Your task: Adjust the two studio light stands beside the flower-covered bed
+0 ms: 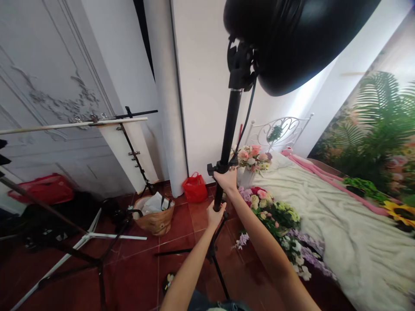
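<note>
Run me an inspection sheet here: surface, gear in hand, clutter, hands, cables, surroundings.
Surface: red tiled floor.
Job's things: black pole, slightly tilted, bearing a large black fixture.
Clutter: small red bag, brown basket, flowers beside the bed.
Hands: right hand grips the pole at its collar; left hand grips lower.
Cables: one black cable beside the pole.
Surroundings: white wall, leafy backdrop.

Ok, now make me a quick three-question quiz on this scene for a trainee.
1. True or false: the right hand grips the black pole higher than the left hand does.
2. The bag on the floor, just right of the woven basket, is: a) blue b) red c) green.
3. Fill in: the big yellow flower at the picture's right edge is a ____.

Key: 1 true; 2 b; 3 sunflower.
</note>
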Available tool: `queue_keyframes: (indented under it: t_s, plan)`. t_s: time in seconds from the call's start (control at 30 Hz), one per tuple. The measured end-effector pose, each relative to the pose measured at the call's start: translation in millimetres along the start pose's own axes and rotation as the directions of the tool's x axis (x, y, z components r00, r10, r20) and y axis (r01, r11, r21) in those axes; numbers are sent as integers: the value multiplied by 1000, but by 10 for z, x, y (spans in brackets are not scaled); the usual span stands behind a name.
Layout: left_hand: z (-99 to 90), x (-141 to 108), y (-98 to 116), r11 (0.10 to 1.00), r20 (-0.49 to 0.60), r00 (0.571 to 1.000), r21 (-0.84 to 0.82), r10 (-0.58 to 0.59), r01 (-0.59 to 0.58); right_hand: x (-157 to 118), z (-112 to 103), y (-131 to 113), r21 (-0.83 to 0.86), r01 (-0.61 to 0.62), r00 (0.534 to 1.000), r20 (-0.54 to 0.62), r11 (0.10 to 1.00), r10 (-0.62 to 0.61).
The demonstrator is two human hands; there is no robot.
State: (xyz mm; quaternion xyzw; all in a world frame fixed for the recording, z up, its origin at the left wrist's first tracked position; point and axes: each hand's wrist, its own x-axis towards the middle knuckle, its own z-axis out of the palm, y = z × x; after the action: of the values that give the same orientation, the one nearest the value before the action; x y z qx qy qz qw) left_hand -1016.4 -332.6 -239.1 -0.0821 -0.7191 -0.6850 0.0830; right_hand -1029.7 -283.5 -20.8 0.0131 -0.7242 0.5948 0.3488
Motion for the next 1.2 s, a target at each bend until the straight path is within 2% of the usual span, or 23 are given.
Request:
queue_keyframes:
  t_s: [0.1, 0.2, 0.27, 0.33, 0.4, 0.47, 0.53, 0.57, 0.63, 0.7, 0.77, 0.83, 0.93, 0.97, 1.0, 1.07, 1.13, 1.17, 1.2]
  plan:
    - [40, 47, -28, 999, -10, 1000, -46, -26, 26, -89, 22, 119, 14, -9, 1000, -4, 1000, 9]
    - [66, 110, -89, 999, -39, 999, -15, -32, 32, -107, 44, 115, -5, -4, 1000, 22, 1000, 4]
    - [81, 149, -122, 1000, -86, 996, 10, -10, 11, -89, 14, 95, -18, -6, 998, 69, 1000, 7]
    - [96, 173, -142, 1000, -117, 993, 20, -6, 8, -60, -97, 114, -20, -4, 987, 163, 1000, 7]
    - [109, 182, -156, 999, -111, 993, 14, -32, 34, -39, -301, 215, 12, -14, 934, 356, 1000, 9]
    - [117, 181, -177, 997, -86, 994, -2, -73, 73, -63, -560, 418, 48, -68, 818, 574, 997, 28]
    - [122, 175, -201, 992, -78, 989, -18, -124, 123, -171, -802, 711, 21, -132, 719, 690, 991, 82]
    - [124, 172, -211, 989, -87, 985, -21, -147, 146, -263, -897, 881, -20, -143, 711, 694, 990, 117]
    - [127, 166, -222, 986, -113, 980, -10, -166, 166, -505, -1016, 1231, -115, -111, 736, 658, 987, 159]
    - [128, 164, -217, 989, -125, 982, 13, -145, 147, -777, -1052, 1544, -170, -69, 746, 646, 983, 164]
    - [126, 162, -201, 993, -116, 986, 21, -116, 119, -1012, -1038, 1777, -214, -95, 748, 629, 972, 211]
    - [120, 162, -183, 995, -89, 991, 9, -101, 102, -1164, -995, 1926, -245, -175, 767, 574, 954, 288]
    - [111, 161, -168, 994, -53, 993, 9, -108, 109, -1238, -889, 2047, -211, -365, 788, 449, 907, 422]
    - [109, 161, -166, 993, -46, 992, 13, -114, 114, -1236, -848, 2074, -181, -448, 771, 418, 876, 481]
    - [107, 160, -163, 993, -40, 992, 15, -117, 118, -1228, -807, 2098, -151, -540, 732, 401, 828, 551]
    - [105, 157, -153, 993, -34, 993, 8, -113, 114, -1205, -745, 2138, -99, -721, 600, 407, 686, 689]
    - [102, 150, -137, 994, -35, 994, 0, -106, 106, -1187, -728, 2167, -69, -846, 456, 422, 529, 784]
    - [101, 146, -128, 995, -33, 994, -2, -104, 104, -1184, -740, 2177, -59, -869, 427, 411, 491, 805]
    - [99, 141, -119, 994, -30, 994, -2, -105, 105, -1186, -763, 2183, -47, -862, 452, 380, 504, 807]
